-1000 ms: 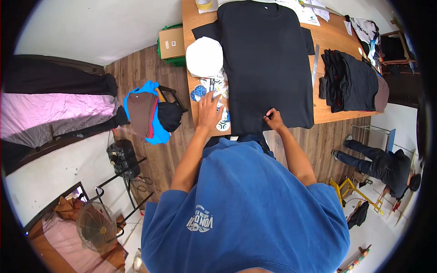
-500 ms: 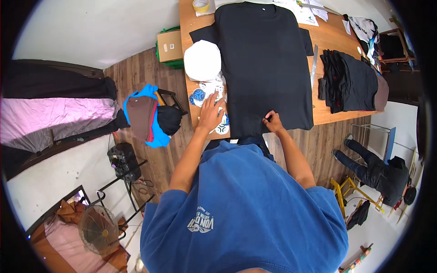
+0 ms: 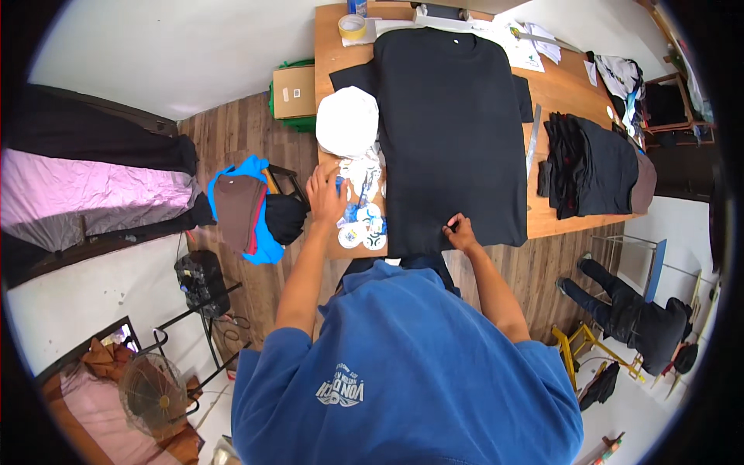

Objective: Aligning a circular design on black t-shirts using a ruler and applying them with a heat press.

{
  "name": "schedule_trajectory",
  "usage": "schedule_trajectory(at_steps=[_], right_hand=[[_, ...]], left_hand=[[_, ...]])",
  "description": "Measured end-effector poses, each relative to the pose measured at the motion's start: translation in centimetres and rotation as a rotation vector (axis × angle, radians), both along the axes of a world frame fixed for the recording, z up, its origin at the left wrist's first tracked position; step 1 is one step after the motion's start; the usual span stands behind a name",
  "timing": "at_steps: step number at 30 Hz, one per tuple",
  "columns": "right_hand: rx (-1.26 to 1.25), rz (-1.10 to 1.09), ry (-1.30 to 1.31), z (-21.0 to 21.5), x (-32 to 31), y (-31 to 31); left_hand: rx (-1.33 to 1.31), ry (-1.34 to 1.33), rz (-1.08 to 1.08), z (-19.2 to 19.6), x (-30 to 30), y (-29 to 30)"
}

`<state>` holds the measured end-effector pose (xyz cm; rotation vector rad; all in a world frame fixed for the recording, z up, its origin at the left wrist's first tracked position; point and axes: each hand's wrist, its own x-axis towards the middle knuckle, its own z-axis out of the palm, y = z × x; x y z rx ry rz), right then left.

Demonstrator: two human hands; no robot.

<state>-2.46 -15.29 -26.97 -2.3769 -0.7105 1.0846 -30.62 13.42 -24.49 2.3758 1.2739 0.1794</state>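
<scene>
A black T-shirt (image 3: 456, 132) lies flat on the wooden table, its neckline at the far end. Over the shirt's near part is my right hand (image 3: 463, 232), fingers curled into a pinch; whatever they hold, if anything, is too small to make out. My left hand (image 3: 325, 198) rests at the table's left edge, fingers stretched out. Right beside it is a spread of round printed cutouts (image 3: 352, 235) in white, blue and black, close to the shirt's left side. A white rounded bundle (image 3: 346, 122) sits beyond them, against the shirt's left sleeve.
A metal ruler (image 3: 534, 139) lies right of the shirt, then a stack of folded dark garments (image 3: 593, 167). Yellow tape (image 3: 353, 28) and papers are at the far end. Clothes (image 3: 239, 205) are piled on a stool to the left. Another person (image 3: 632, 310) stands at right.
My left hand has slid left off the cutouts to the table's edge, uncovering more of them. My right hand keeps its pinch over the shirt. The whole view has shifted slightly.
</scene>
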Motion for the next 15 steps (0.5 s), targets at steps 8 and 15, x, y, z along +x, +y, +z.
schedule_trajectory(at_steps=[8, 15], right_hand=[[-0.134, -0.011, -0.022, 0.1, -0.1, 0.0], [-0.147, 0.015, -0.034, -1.7, 0.3, -0.4]], left_hand=[[-0.114, -0.263, 0.707, -1.0, 1.2, 2.5], [-0.392, -0.532, 0.673, -1.9, 0.5, 4.4]])
